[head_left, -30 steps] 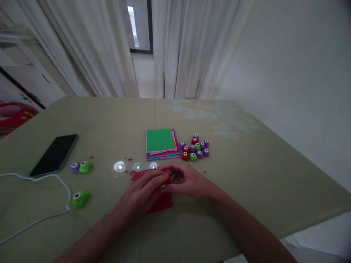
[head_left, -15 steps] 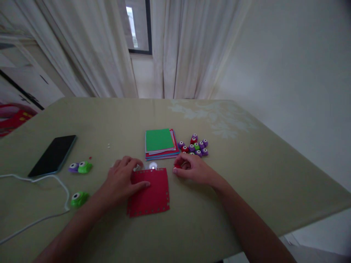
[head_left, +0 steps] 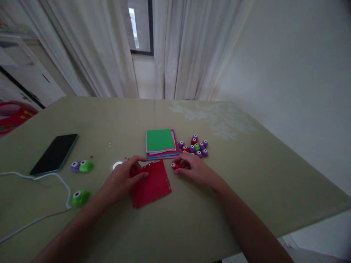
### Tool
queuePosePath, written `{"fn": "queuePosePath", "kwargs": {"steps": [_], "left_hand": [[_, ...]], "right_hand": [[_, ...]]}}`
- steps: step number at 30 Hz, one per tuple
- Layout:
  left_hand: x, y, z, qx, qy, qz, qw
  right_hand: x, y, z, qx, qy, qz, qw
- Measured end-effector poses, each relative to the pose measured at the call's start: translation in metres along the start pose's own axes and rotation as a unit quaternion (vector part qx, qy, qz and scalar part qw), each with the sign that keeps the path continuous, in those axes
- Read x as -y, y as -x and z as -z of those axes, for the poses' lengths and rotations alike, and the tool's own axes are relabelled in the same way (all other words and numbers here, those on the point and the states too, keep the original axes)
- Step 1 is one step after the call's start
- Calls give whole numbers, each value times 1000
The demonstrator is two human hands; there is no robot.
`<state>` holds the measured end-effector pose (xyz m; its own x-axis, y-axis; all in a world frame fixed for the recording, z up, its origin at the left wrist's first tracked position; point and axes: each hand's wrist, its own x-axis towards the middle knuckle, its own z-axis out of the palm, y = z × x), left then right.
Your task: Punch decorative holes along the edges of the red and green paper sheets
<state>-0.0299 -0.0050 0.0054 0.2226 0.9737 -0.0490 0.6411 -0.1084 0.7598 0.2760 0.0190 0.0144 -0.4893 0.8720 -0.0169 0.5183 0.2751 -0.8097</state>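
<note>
My left hand (head_left: 127, 177) rests on the left side of a red paper square (head_left: 153, 184) with small notches or holes along its edges. The thumb lies on top of the paper and the fingers curl at its upper left corner. A second layer peeks out at the lower left. Just right of the paper, my right hand (head_left: 193, 167) pinches a small red one-eyed figure (head_left: 176, 166) between thumb and fingers. Its white eye faces left. Behind that hand lies a cluster of purple, red and green one-eyed figures (head_left: 196, 147), partly covered by the knuckles.
A stack of coloured paper squares (head_left: 160, 140), green on top, lies beyond the red paper. To the left are a white round piece (head_left: 117, 165), a green figure (head_left: 80, 197), a purple and green pair (head_left: 81, 166), a dark phone (head_left: 55, 154) and a white cable (head_left: 35, 222).
The red paper has turned and shifted slightly away from me under my left hand. A white round piece now shows left of that hand. The red figure's eye has come into view.
</note>
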Motion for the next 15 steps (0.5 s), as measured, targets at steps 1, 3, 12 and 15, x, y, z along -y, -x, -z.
{"fn": "queuePosePath", "kwargs": {"steps": [1,3,12,15], "left_hand": [[0,-1,-1,-8,6,3,1000],[0,-2,-2,-17,16,15,1000],[1,-5,-12,-31,-1,45,999],[1,-6,-12,-11,5,47,999]], "right_hand": [[-1,0,0,2,12,7,1000],[-2,0,2,7,41,17,999],[-6,0,2,8,-1,-3,1000],[-6,0,-1,2,-7,-1,1000]]}}
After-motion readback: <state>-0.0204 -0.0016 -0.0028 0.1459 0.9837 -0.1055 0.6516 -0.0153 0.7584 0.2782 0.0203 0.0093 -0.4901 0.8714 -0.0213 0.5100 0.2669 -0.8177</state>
